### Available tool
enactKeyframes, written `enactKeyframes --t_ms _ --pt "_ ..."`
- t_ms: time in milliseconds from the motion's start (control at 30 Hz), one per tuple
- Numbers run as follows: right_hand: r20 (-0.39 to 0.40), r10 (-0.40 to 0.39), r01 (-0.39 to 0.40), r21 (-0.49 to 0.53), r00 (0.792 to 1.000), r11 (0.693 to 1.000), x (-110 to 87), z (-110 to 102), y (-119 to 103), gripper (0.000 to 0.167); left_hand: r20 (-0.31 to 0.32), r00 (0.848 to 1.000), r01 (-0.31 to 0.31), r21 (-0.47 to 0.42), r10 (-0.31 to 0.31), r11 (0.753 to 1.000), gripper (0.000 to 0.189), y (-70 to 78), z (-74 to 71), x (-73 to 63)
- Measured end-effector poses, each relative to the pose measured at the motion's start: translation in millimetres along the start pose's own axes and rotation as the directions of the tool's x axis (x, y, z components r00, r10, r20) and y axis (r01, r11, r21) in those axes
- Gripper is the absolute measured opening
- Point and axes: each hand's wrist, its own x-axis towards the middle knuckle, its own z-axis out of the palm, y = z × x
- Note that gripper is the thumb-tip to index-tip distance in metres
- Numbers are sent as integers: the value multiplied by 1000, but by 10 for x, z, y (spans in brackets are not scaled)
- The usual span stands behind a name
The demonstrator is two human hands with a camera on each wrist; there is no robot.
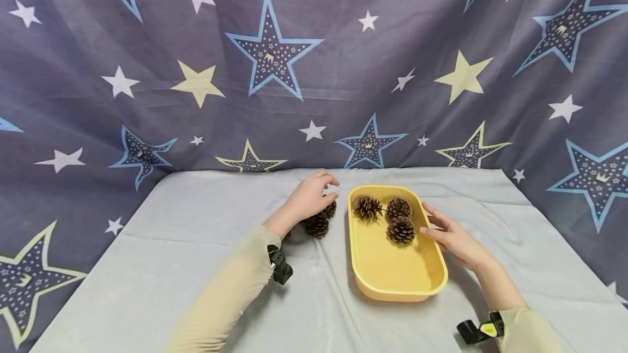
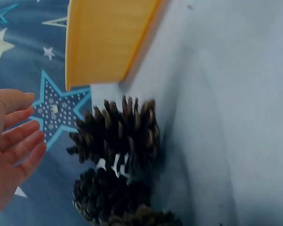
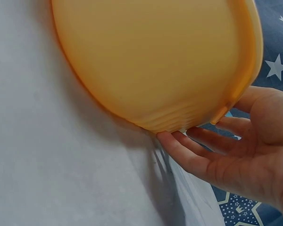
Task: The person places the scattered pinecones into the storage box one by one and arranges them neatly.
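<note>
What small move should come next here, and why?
Probably lower the left grip to pinch one of the loose cones: it is empty and close to them, while the right grip holds the bin, where three other cones already lie.

Words and numbers: none can be read.
Yellow label [image 1: 488, 329]: sits on the right wristband [image 1: 496, 320]; its dark marks are too small to read.
Crown signs [image 1: 269, 58]: small and pale, printed at the middle of dark, patterned stars on the backdrop [image 1: 333, 10]; one shows in each wrist view as well.
Plain star signs [image 1: 198, 83]: white or pale yellow, also on the backdrop.
</note>
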Motion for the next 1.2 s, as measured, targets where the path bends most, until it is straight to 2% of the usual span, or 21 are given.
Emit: enactKeyframes --t_ms 167,467,600,733,967,1200 --pt "2 2 -2 -4 1000 1000 0 -2 -6 72 37 999 36 5 -36 999 29 -92 -23 -34" --pt "3 2 -2 -5 1000 1000 9 -10 -12 73 88 993 73 83 -81 994 38 -252 7 -49" --pt "6 9 -9 -7 1000 1000 13 -20 5 74 132 986 86 118 -101 989 44 -281 23 -73" --pt "5 10 -10 -8 1000 1000 12 -24 20 73 163 976 128 123 -147 984 48 -295 35 -85" --pt "0 11 -11 -12 1000 1000 6 -19 18 73 168 967 179 99 -193 979 44 -338 44 -92" --pt "2 7 -7 -9 1000 1000 -3 -8 7 73 151 970 181 74 -190 981 37 -350 59 -85"
